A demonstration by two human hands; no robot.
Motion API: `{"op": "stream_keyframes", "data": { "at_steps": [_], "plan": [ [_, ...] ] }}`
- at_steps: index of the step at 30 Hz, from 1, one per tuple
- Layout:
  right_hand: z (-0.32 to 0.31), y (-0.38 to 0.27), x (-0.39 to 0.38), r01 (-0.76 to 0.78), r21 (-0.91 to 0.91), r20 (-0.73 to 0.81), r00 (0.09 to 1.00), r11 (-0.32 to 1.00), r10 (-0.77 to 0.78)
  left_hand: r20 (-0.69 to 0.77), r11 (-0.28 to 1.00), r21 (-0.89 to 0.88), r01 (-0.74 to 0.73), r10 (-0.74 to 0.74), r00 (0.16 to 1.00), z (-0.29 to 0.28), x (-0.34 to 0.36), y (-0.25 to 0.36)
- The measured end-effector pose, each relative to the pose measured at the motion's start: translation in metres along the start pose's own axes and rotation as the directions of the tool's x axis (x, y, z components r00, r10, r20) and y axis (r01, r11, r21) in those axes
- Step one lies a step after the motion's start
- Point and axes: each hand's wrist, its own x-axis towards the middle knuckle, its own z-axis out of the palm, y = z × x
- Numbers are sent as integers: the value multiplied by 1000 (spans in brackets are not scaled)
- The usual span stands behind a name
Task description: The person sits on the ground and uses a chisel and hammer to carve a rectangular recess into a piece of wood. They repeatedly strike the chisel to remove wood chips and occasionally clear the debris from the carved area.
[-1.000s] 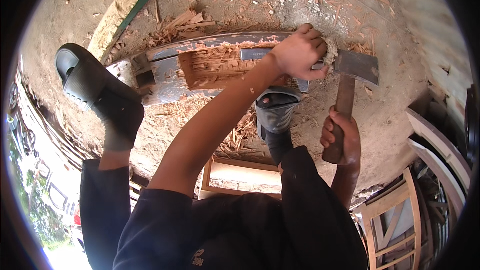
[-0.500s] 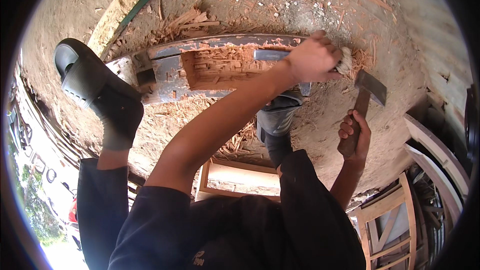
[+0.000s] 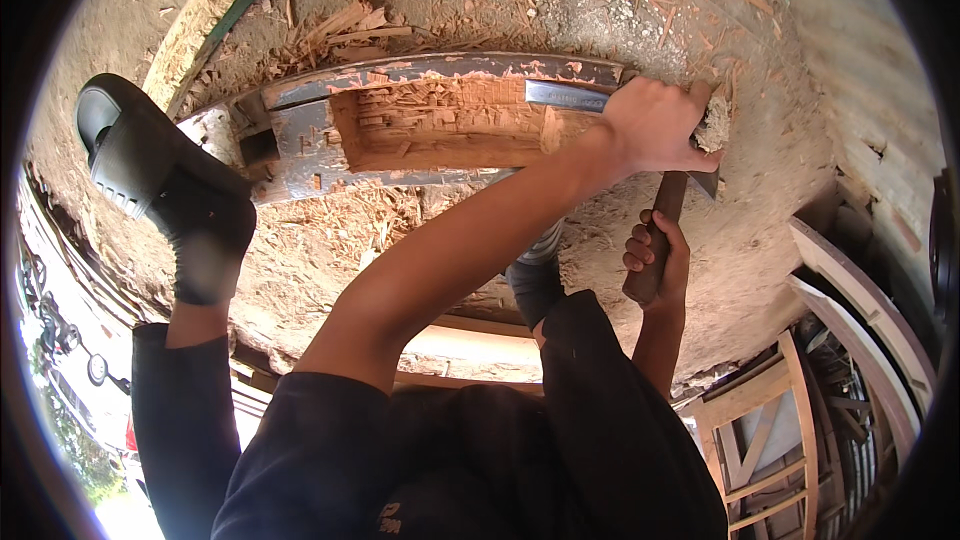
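A grey weathered wooden beam (image 3: 300,155) lies on the ground, with a reddish recess (image 3: 450,125) cut into its top. My left hand (image 3: 655,120) reaches across and is shut on a chisel, whose flat metal blade (image 3: 565,95) points into the right end of the recess. My right hand (image 3: 655,255) grips the wooden handle of a hammer (image 3: 668,202). The hammer's head is mostly hidden behind my left hand, at the chisel's butt end. My left foot, in a black sandal (image 3: 165,175), presses on the beam's left end.
Wood chips and splinters (image 3: 340,225) cover the dirt around the beam. A curved plank with a green edge (image 3: 200,20) lies at the upper left. Wooden frames (image 3: 770,440) lean at the lower right. A pale board (image 3: 480,350) lies near my right foot (image 3: 535,270).
The hammer swung from out at the right in toward the chisel's butt, so its head now sits behind my left hand. My left hand kept hold of the chisel.
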Motion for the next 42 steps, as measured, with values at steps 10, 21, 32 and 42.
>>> {"op": "stream_keyframes", "data": {
  "at_steps": [10, 21, 32, 42],
  "plan": [
    [-20, -7, 14, -110, 304, 145, 987, 946, 68, 47, 992, 52, -116, 113, 992, 5, -4, -12],
    [-1, -43, -12, 63, -17, -42, 997, 998, -64, -23, 981, 130, -143, 147, 989, 5, -9, -12],
    [4, -107, -90, 492, -72, 12, 870, 868, -492, -167, 970, 98, -224, 238, 957, 9, -15, -13],
    [64, -33, -82, 289, -539, -79, 918, 791, -389, -172, 976, 68, -207, 216, 961, 13, -13, -16]
  ]
}}
